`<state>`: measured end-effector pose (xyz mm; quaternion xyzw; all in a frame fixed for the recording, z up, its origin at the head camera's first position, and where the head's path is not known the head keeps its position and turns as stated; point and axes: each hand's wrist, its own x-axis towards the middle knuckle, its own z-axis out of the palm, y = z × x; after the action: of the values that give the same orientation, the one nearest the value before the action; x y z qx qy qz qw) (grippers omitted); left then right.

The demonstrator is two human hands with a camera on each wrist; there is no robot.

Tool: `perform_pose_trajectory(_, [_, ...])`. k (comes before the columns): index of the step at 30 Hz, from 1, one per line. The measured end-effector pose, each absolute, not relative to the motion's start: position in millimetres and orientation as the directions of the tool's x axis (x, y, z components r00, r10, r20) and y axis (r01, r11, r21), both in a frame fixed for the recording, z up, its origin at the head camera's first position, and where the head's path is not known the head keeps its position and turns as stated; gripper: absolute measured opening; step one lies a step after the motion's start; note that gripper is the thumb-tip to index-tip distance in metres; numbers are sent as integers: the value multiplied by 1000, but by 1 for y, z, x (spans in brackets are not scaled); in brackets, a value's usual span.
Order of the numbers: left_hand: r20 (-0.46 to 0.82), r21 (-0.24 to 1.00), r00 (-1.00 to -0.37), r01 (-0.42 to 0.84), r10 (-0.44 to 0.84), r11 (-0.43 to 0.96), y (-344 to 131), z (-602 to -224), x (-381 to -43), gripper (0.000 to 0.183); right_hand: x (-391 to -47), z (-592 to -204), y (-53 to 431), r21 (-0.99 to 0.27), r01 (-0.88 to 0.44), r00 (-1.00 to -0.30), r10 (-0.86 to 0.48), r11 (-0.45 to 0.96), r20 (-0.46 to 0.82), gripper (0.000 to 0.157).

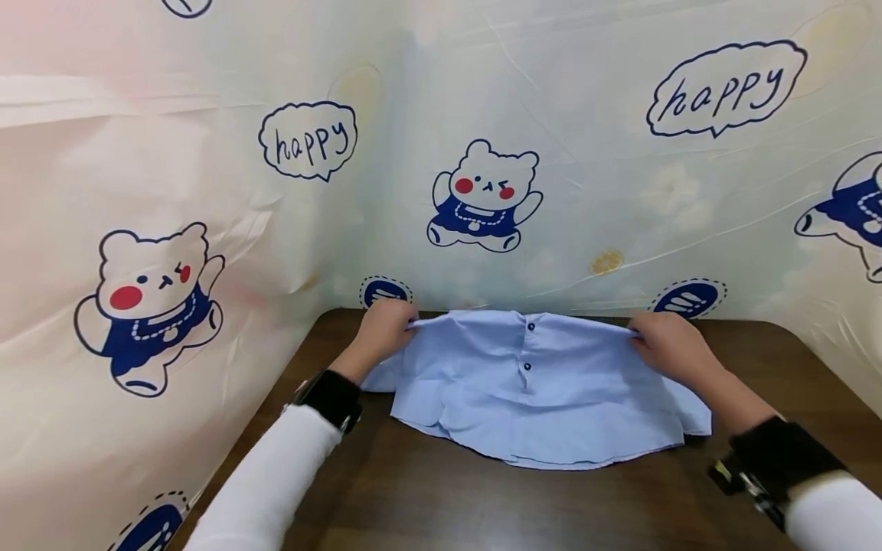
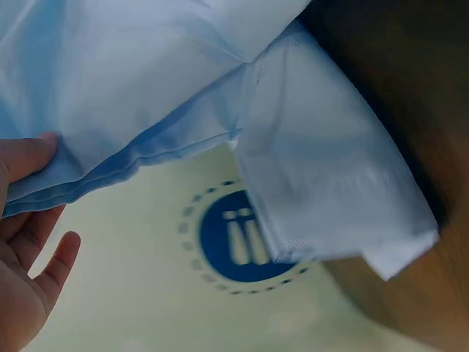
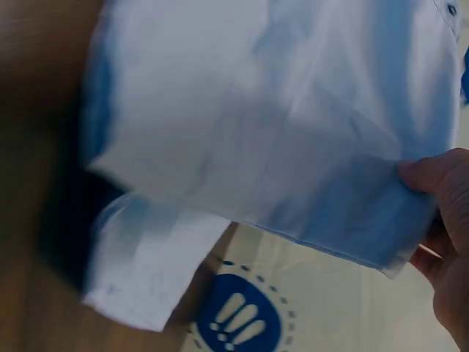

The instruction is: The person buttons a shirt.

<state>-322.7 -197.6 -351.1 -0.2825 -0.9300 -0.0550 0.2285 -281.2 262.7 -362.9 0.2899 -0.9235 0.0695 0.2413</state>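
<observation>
A light blue shirt (image 1: 565, 405) with small dark buttons spreads between both hands, its lower part on the table in the head view. My left hand (image 1: 386, 329) pinches its upper left corner; in the left wrist view the thumb (image 2: 33, 152) lies on top of the cloth. The upper right corner is held by my right hand (image 1: 671, 344), thumb over the fabric in the right wrist view. Sleeve ends (image 1: 691, 409) stick out at both sides below the hands. The fingers behind the cloth are partly hidden.
Beneath the shirt is a dark brown wooden table (image 1: 441, 505) with rounded far corners. A pale printed curtain (image 1: 586, 92) with bears and "happy" bubbles hangs behind it and along the left side. Black bands (image 1: 331, 399) with devices sit on both wrists.
</observation>
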Motion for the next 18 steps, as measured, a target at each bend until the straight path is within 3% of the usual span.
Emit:
perform_pose_trajectory(4, [566,-153,-525,690,635,707,-210,-350,-283,21,-239,-366,266,192,-725,-430,-651,662,625,10])
perform_pose_trajectory(6, [598,-187,-423,753,681,631,-216,-354,-263,26,-217,-370,266,257,-772,-307,-694,582,651,25])
perform_pose_trajectory(8, [612,-205,-338,806,715,556,-223,-360,-243,29,-195,-377,264,292,-799,-245,-729,525,639,41])
perform_pose_trajectory(11, [598,-188,-285,859,749,477,-231,-373,-213,32,-163,-390,263,259,-837,-275,-780,482,562,48])
perform_pose_trajectory(13, [567,-163,-298,873,768,459,-235,-382,-195,31,-145,-399,264,189,-854,-360,-812,485,460,40])
perform_pose_trajectory(15, [517,-133,-343,873,784,469,-238,-390,-182,33,-135,-408,265,104,-867,-425,-833,487,354,24])
perform_pose_trajectory(16, [485,-114,-378,867,789,486,-240,-393,-176,35,-131,-412,266,53,-872,-450,-840,487,304,25])
perform_pose_trajectory(18, [395,-75,-458,848,797,524,-242,-399,-167,38,-128,-421,268,-51,-874,-481,-845,484,232,42])
